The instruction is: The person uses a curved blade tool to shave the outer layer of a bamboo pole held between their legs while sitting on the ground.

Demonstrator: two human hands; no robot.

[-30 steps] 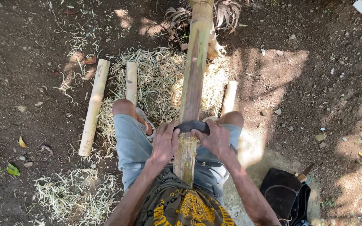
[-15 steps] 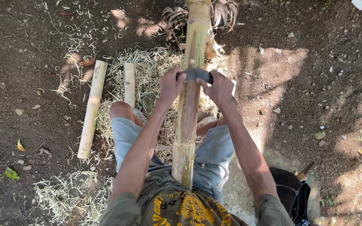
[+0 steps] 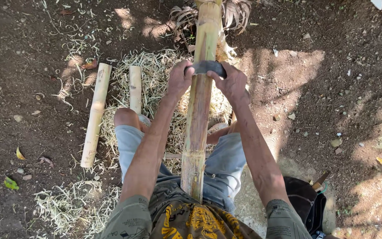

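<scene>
Bamboo pole runs lengthwise from your lap away toward the top of view. Dark blade lies crosswise over it. Your left hand and right hand flank the pole, equally near, fingers curled tight on the blade's ends.

one long bamboo pole, two cut bamboo pieces, one dark blade, one black bag

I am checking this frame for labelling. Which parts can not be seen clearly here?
All in the head view:
- Dark blade: edge hidden behind the bamboo pole; ends covered by left hand and right hand.
- Pole's top: cut off by the frame edge.
- Black bag: contents hidden, partly cropped.
</scene>
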